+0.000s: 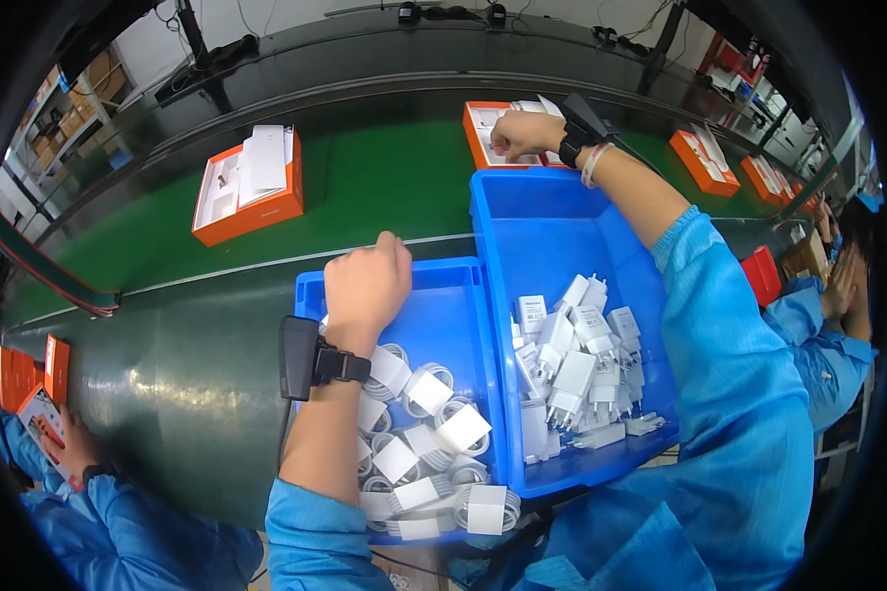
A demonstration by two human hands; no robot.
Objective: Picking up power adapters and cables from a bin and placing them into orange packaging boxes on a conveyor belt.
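My left hand (pixel 368 288) is raised over the far part of a blue bin (pixel 453 286) that holds several bundled white cables (pixel 429 391), each with a white paper wrap. Its fingers are curled closed, and anything inside them is hidden. My right hand (pixel 528 134) reaches over an open orange box (pixel 477 135) on the green belt, fingers bent down into it. Whatever those fingers grip cannot be made out. Below my right forearm stands a second, larger blue bin (pixel 552 202) with a pile of white plug-in chargers (pixel 574 379).
Another open orange box (pixel 249 187) with a white insert lies on the green belt (pixel 384 148) to the left. More orange boxes (pixel 705 163) line the belt at right. People in blue sleeves work at both sides; one person's hand (pixel 74 443) is at lower left.
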